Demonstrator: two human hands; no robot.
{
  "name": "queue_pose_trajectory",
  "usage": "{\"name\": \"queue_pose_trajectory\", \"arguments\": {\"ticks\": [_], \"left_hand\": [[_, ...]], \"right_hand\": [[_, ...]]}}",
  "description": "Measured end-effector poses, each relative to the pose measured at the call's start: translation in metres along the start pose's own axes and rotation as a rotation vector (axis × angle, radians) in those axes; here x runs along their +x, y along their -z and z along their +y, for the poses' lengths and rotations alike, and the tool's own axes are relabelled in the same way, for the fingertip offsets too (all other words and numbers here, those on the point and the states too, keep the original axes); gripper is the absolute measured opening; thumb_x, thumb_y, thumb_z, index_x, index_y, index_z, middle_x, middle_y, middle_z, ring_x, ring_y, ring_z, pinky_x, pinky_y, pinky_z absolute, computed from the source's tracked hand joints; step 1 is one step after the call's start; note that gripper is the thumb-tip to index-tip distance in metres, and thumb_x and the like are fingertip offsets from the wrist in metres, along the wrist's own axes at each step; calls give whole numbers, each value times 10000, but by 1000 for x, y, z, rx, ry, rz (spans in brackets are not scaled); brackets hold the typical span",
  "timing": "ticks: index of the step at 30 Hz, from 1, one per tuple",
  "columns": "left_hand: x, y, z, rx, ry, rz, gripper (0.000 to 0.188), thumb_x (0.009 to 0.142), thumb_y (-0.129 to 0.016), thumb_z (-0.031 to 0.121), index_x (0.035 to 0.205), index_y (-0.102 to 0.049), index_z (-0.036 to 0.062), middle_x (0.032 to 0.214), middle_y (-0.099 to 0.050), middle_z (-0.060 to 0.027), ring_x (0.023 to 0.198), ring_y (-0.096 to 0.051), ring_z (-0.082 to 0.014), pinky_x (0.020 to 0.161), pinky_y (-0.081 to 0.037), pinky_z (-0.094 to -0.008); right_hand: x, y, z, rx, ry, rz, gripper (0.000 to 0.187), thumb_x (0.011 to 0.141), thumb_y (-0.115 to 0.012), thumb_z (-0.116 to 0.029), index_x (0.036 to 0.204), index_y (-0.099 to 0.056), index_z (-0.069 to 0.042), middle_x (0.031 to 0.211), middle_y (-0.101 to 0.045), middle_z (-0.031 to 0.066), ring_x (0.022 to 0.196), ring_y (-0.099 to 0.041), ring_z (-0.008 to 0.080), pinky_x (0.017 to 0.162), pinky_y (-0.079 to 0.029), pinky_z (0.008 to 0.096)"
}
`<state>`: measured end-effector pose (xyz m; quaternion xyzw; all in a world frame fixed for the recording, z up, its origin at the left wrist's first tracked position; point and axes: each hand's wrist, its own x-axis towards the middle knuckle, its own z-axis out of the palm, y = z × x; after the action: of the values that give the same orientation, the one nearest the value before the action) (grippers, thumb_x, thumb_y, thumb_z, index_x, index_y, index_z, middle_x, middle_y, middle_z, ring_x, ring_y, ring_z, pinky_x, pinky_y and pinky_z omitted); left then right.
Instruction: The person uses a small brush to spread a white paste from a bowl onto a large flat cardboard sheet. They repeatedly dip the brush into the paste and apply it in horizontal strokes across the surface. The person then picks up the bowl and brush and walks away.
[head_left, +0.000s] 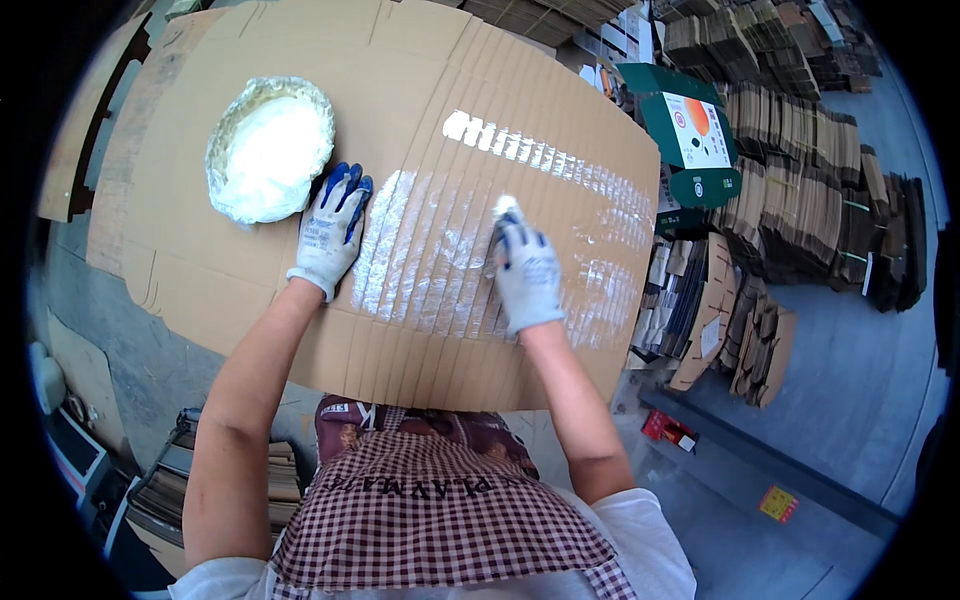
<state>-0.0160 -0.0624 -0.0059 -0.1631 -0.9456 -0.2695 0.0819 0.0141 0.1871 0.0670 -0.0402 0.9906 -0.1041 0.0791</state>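
Flat on the brown cardboard sheet (400, 80), my left hand (333, 232) stretches its gloved fingers, with nothing in them. Just beside its fingertips stands a round bowl (318, 100) lined with crinkled plastic, holding a white, glue-like substance. My right hand (525, 262), in a grey glove with blue fingers, is closed around a small thing with a white tip (505, 205); blur and the fingers hide its kind. It is over a fanned row of overlapping cardboard pieces (425, 270), whose exposed edges carry wet white streaks (540, 152).
Bundled stacks of folded cardboard (790, 220) stand on the floor to the right. A green printed box (695, 135) is close by the sheet's right edge. Red packaging (668, 430) and a yellow card (778, 503) lie on the floor. More cardboard (170, 500) is stacked at lower left.
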Motion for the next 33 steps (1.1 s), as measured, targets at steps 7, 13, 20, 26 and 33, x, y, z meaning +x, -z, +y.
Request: {"name": "queue_pose_trajectory", "arguments": {"ticks": [7, 13, 20, 26, 33], "left_hand": [[-2, -2, -1, 49, 18, -13, 395, 777, -474, 91, 1172, -485, 93, 1276, -406, -79, 1216, -325, -260, 994, -284, -374], [-4, -3, -3, 55, 1, 0, 406, 771, -479, 85, 1177, -478, 92, 1278, -403, -85, 1211, -331, -263, 993, -287, -380], [-5, -2, -3, 5, 18, -9, 447, 752, -489, 73, 1198, -460, 96, 1283, -399, -90, 1206, -335, -279, 993, -284, -382], [-3, 0, -2, 2, 10, -14, 446, 752, -472, 58, 1196, -461, 92, 1285, -389, -103, 1202, -335, -289, 1001, -264, -396], [-1, 0, -3, 6, -18, 1, 420, 754, -469, 43, 1171, -486, 92, 1267, -409, -101, 1194, -347, -287, 1002, -271, -394]], "right_hand": [[-18, 0, -37, 82, 218, 39, 366, 678, -573, -74, 1040, -517, -63, 1196, -452, 133, 1039, -478, 281, 848, -424, 373], [2, 5, -5, 73, -57, 167, 295, 718, -530, -54, 1012, -513, -53, 1021, -537, 135, 904, -522, 305, 779, -442, 385], [-63, -2, -46, 91, 219, 44, 292, 689, -528, -43, 981, -522, -43, 1053, -534, 139, 942, -503, 303, 803, -430, 390], [-55, 0, 9, 70, -149, 116, 329, 664, -546, -62, 992, -526, -59, 1107, -502, 126, 944, -503, 294, 834, -420, 386], [-78, -4, -3, 143, -45, 39, 332, 673, -540, -46, 1005, -525, -61, 1065, -519, 134, 965, -493, 310, 819, -423, 383]]}}
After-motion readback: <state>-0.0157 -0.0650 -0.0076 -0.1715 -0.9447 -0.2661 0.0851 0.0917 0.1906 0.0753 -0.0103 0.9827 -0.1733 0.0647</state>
